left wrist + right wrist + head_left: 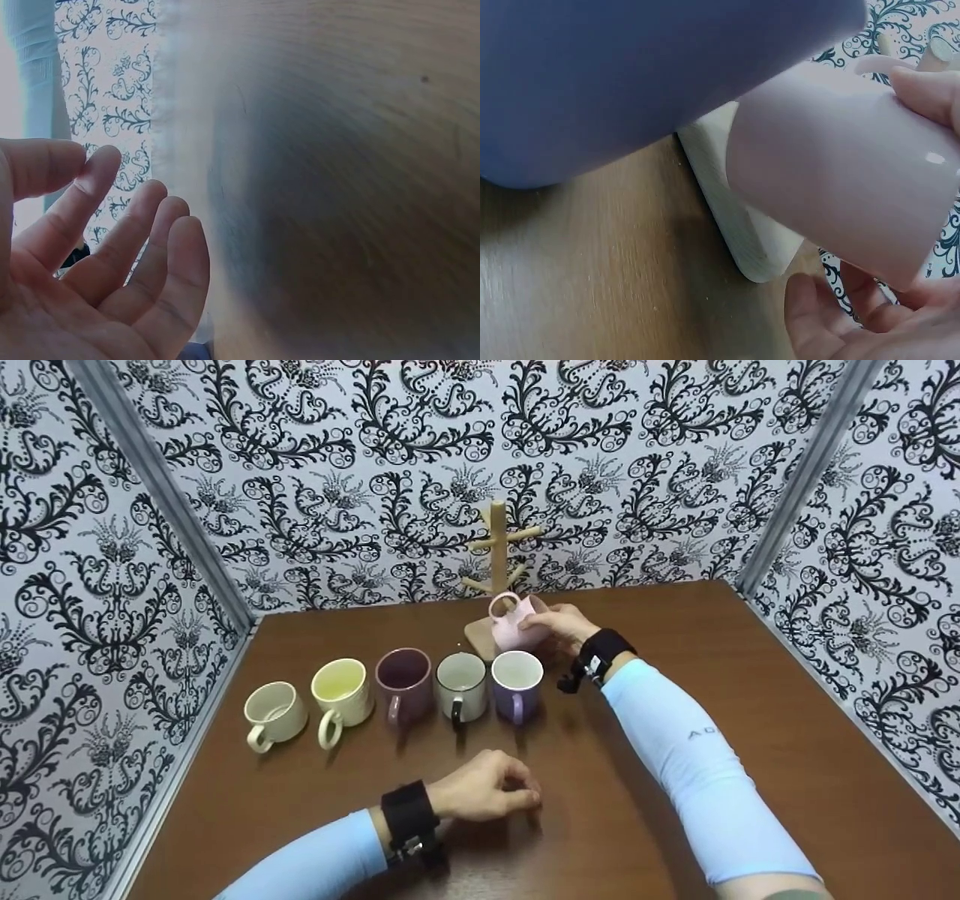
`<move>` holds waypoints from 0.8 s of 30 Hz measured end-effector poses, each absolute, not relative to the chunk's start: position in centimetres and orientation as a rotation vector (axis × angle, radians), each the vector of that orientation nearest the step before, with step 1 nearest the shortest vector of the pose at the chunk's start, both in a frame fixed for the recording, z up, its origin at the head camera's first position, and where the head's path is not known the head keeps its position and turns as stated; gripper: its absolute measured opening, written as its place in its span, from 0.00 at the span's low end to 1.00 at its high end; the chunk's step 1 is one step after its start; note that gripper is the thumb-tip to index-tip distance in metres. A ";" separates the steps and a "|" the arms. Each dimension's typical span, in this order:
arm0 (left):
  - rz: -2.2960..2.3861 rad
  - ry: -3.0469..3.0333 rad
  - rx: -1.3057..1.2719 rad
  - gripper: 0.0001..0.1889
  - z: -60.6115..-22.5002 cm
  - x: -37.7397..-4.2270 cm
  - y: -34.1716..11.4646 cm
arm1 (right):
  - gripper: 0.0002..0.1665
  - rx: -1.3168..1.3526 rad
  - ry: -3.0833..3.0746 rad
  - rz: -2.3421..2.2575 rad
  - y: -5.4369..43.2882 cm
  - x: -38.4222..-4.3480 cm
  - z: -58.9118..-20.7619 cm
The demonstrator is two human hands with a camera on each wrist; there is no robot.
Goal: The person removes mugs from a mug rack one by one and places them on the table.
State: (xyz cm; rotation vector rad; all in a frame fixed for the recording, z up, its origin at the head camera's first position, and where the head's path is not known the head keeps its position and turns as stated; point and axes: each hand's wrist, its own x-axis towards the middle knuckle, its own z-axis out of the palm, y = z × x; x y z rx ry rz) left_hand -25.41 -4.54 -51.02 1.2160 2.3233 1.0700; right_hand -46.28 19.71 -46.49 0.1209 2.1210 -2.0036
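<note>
A pink mug (516, 631) is tilted in my right hand (564, 626), which grips it near the rim with thumb and fingers. Its handle points up and toward the wooden mug tree (499, 547), overlapping the lower post in the head view. In the right wrist view the pink mug (840, 165) hangs over the wooden base (739, 217), with the purple mug (645, 82) large in front. My left hand (487, 787) hovers low over the table's front part, fingers loosely bent and holding nothing; the left wrist view shows its bare palm (97, 315).
Left of the purple mug (517, 682) a row continues with a white mug with black handle (461, 686), a maroon mug (405, 682), a yellow-lined mug (341, 694) and a cream mug (275, 712). Patterned walls (337, 472) enclose the brown table (712, 660).
</note>
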 end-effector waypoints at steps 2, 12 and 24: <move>1.087 2.314 1.201 0.11 -51.1 -25.4 -4.5 | 0.18 0.099 2.143 -2.044 19.8 -46.5 -46.4; 1.098 2.296 1.154 0.23 -51.0 -25.4 -3.8 | 0.48 0.072 2.241 -2.215 19.7 -46.8 -45.7; 1.155 2.270 1.184 0.29 -51.2 -25.8 -3.4 | 0.38 0.021 2.259 -2.309 18.7 -46.8 -44.5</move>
